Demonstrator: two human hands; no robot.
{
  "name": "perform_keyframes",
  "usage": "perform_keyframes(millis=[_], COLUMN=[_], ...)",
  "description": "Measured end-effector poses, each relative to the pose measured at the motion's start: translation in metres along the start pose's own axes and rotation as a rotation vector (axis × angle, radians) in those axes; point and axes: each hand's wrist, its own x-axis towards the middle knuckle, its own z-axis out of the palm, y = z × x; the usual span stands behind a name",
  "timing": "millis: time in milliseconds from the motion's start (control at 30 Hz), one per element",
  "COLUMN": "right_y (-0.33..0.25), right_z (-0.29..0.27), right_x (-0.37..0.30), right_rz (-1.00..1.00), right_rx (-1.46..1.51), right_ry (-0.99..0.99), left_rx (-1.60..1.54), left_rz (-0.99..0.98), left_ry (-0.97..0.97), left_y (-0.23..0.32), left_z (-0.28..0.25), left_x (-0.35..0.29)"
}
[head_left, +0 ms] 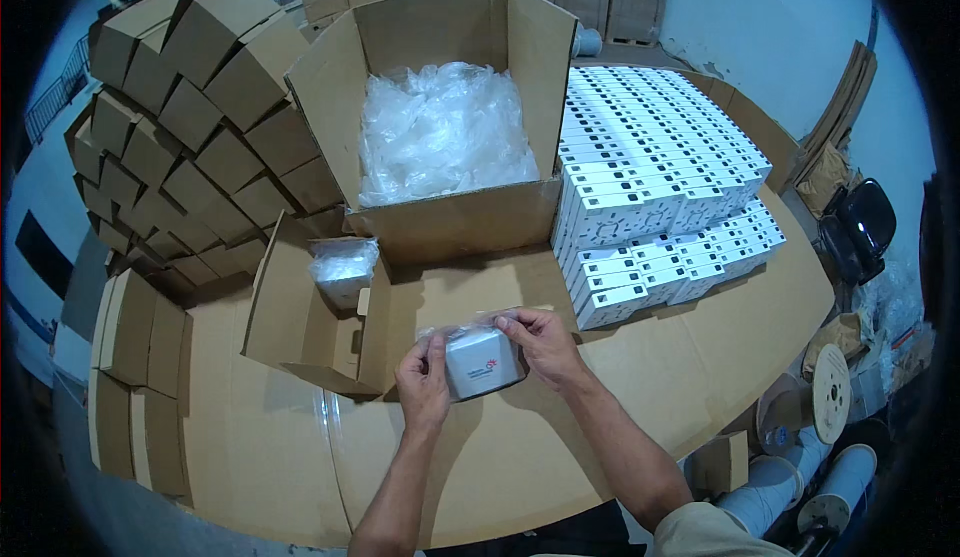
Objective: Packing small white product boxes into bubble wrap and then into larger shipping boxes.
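In front of me I hold a small white box (482,367) with a red mark, partly in a clear plastic bag (468,328). My left hand (424,382) is closed on the bag at the box's left side, thumb on top. At the upper right corner my right hand (545,347) pinches the bag's edge between thumb and fingers. Just left of my hands stands an open brown carton (373,332). Inside its far end sits another white box in clear plastic (345,269). Behind is a large open carton (455,227) heaped with clear plastic bags (440,132).
Stacked white boxes (625,207) fill the table's right side. Many brown cartons (190,122) are piled at the back left, with several more (140,387) at the left edge. The table (250,437) is covered in cardboard. Cable spools (830,394) and a black chair (862,219) stand off its right side.
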Motion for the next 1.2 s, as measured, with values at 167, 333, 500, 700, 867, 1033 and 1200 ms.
perform_keyframes(millis=[167,333,500,700,867,1033,1200], right_y=[-0.006,-0.010,-0.010,-0.010,0.001,-0.017,-0.022], right_z=[0.000,-0.001,0.002,0.003,-0.008,-0.006,-0.009], right_x=[-0.001,0.000,0.001,-0.005,-0.001,-0.005,-0.007], right_rz=[-0.082,-0.137,-0.137,-0.056,-0.015,-0.027,-0.168], right_rx=[0.048,0.085,0.237,-0.099,-0.100,-0.173,-0.333], right_ry=[-0.039,-0.065,-0.109,-0.072,-0.108,-0.132,-0.080], left_rx=[-0.024,-0.209,-0.324,-0.172,-0.043,-0.137,-0.041], left_rz=[0.083,0.149,0.150,0.034,-0.034,0.080,0.074], left_ry=[-0.060,-0.150,-0.159,-0.236,-0.201,-0.284,-0.268], left_y=[0.009,0.000,0.002,0.002,-0.003,-0.003,0.008], left_z=[-0.003,-0.006,0.001,-0.006,-0.004,-0.010,-0.009], left_x=[0.006,0.015,0.018,0.020,0.018,0.021,0.021])
